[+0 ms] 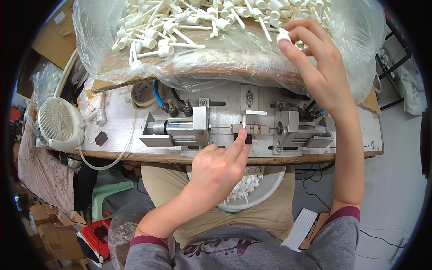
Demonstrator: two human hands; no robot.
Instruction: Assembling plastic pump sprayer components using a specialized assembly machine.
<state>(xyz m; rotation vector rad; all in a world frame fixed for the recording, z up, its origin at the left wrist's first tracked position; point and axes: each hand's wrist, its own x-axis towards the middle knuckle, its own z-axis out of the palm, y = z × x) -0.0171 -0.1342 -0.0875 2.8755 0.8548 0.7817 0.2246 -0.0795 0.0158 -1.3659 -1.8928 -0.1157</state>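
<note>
My right hand [317,63] is raised over the right part of the pile and pinches a white ridged cap [283,37] between thumb and fingers. My left hand [220,168] reaches over the metal jig on the bench. Its index finger is stretched out, and the fingertip rests on a white stem [244,120] in the small clamp block [256,129]; the other fingers are curled and the thumb is hidden. Many white caps with long stems [166,50] lie heaped in a clear plastic bag [216,60] beyond the jig.
Pneumatic cylinders [180,130] flank the jig, with a blue hose [158,93] behind. A small white fan [60,122] and a tape roll [145,94] stand to the left. In my lap sits a white basket [270,191] holding white caps. The bench's wooden edge [175,159] runs nearby.
</note>
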